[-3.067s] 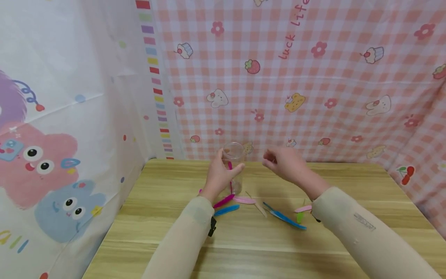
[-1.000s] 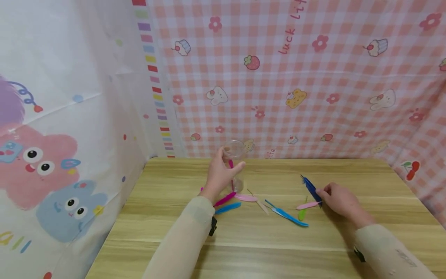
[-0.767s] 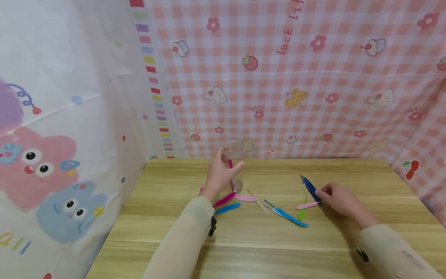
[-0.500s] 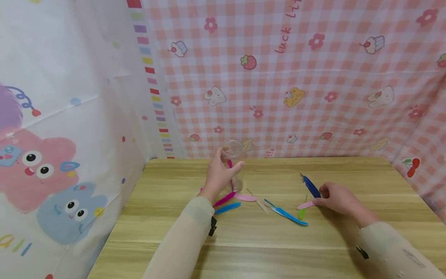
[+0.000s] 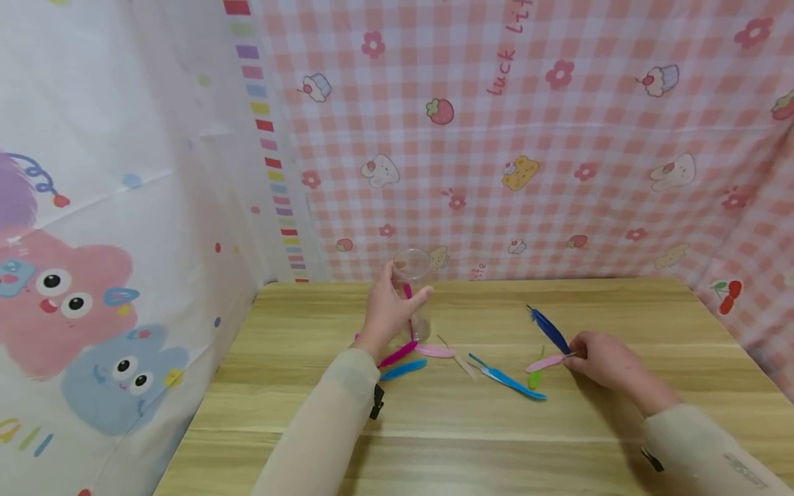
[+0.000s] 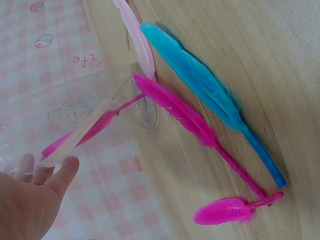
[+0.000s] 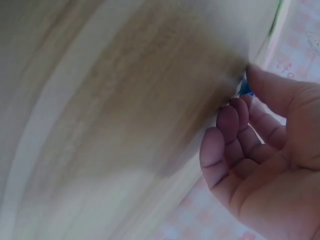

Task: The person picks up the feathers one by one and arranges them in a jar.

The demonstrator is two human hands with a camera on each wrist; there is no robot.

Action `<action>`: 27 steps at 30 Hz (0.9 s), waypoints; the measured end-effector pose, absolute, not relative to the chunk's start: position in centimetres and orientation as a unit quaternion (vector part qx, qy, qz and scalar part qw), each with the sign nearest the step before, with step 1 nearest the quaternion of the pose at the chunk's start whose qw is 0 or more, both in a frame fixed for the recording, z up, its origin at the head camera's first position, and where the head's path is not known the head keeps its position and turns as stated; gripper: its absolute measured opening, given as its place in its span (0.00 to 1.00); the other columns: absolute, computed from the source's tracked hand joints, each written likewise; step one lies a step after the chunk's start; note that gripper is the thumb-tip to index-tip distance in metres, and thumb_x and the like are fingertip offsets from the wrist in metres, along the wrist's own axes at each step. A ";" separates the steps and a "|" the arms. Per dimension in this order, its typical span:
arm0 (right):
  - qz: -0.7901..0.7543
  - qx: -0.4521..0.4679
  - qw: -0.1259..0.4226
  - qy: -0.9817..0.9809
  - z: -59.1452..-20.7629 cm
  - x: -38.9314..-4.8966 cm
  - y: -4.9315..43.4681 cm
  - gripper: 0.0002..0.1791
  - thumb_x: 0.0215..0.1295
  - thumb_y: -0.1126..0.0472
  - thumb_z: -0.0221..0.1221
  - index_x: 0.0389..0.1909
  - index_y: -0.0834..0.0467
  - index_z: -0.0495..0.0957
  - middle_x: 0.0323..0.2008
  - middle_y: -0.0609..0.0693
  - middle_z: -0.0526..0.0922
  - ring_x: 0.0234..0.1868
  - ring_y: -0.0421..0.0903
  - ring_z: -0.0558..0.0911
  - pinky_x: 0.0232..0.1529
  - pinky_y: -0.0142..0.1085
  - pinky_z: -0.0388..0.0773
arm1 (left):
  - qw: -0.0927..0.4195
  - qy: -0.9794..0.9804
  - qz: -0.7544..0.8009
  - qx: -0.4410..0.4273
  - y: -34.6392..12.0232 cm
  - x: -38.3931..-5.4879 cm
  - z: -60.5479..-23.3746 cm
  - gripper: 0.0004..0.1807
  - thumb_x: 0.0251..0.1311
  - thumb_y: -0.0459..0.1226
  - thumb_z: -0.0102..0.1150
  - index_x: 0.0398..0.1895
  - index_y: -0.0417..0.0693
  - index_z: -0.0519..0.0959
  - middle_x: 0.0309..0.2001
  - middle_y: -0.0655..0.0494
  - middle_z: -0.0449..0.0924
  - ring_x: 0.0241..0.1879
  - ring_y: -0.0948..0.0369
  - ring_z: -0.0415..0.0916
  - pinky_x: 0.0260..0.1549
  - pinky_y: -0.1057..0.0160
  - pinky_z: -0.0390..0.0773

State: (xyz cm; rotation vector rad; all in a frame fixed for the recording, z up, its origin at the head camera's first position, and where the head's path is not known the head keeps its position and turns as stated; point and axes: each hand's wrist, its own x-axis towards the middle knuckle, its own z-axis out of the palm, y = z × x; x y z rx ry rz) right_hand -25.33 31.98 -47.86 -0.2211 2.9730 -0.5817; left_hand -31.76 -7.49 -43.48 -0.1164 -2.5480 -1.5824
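Note:
My left hand (image 5: 387, 310) grips a tall clear plastic jar (image 5: 423, 325) that stands upright at the back of the table. Inside the jar are a magenta feather (image 6: 95, 127) and a cream feather (image 6: 80, 132). On the right, the thumb and fingertips of my right hand (image 5: 604, 365) pinch the lower end of a dark blue feather (image 5: 551, 331). That feather slants up to the left. Next to these fingertips lies a pale pink feather (image 5: 544, 363), crossing a green feather (image 5: 535, 379). In the right wrist view, only a small blue bit shows between thumb and fingers.
By the jar's base lie a magenta feather (image 5: 397, 354), a pale pink feather (image 5: 436, 352) and a bright blue feather (image 5: 404, 370). A beige feather (image 5: 465, 366) and another bright blue feather (image 5: 511, 383) lie mid-table. A checked cloth (image 5: 484, 138) hangs behind the table's back edge.
My right hand has come from near the jar down to the right, to the dark blue feather. That feather's far tip has just shifted slightly left. My left hand stays on the jar.

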 end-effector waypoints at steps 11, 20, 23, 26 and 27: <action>-0.130 -0.077 0.008 0.989 -47.8 -24.8 31.4 0.11 0.69 0.56 0.70 0.41 0.61 0.86 0.37 0.56 0.88 0.37 0.55 0.85 0.39 0.54 0.84 | 0.066 -0.848 -0.524 -0.042 -7.6 -31.8 -43.4 0.47 0.62 0.53 0.77 0.79 0.53 0.63 0.66 0.48 0.77 0.67 0.45 0.77 0.67 0.44 0.81; -0.108 -0.182 -0.037 0.977 -48.2 -25.4 27.9 0.11 0.66 0.56 0.74 0.44 0.57 0.87 0.40 0.50 0.89 0.41 0.50 0.86 0.45 0.52 0.87 | 0.066 -0.851 -0.519 -0.041 -7.8 -31.8 -43.3 0.47 0.62 0.53 0.77 0.79 0.54 0.64 0.66 0.49 0.78 0.64 0.49 0.78 0.65 0.46 0.82; -0.119 -0.187 -0.019 0.975 -48.4 -25.8 26.8 0.09 0.68 0.57 0.72 0.43 0.56 0.87 0.38 0.49 0.89 0.39 0.47 0.86 0.44 0.51 0.87 | 0.068 -0.851 -0.519 -0.044 -7.7 -31.8 -43.3 0.47 0.62 0.53 0.77 0.79 0.54 0.63 0.67 0.48 0.78 0.65 0.48 0.78 0.65 0.45 0.82; -0.126 -0.182 -0.003 0.975 -48.4 -26.1 26.2 0.08 0.67 0.60 0.72 0.44 0.57 0.86 0.37 0.48 0.89 0.37 0.45 0.84 0.43 0.49 0.86 | 0.068 -0.849 -0.522 -0.045 -7.7 -31.8 -43.4 0.47 0.62 0.53 0.77 0.79 0.53 0.63 0.67 0.48 0.77 0.66 0.46 0.77 0.66 0.44 0.81; -0.129 -0.176 0.003 0.976 -48.4 -26.2 26.1 0.08 0.67 0.62 0.72 0.44 0.57 0.86 0.36 0.48 0.88 0.37 0.45 0.84 0.43 0.48 0.86 | 0.068 -0.847 -0.525 -0.046 -7.7 -31.8 -43.5 0.47 0.62 0.53 0.77 0.79 0.53 0.63 0.67 0.48 0.77 0.67 0.46 0.77 0.66 0.44 0.81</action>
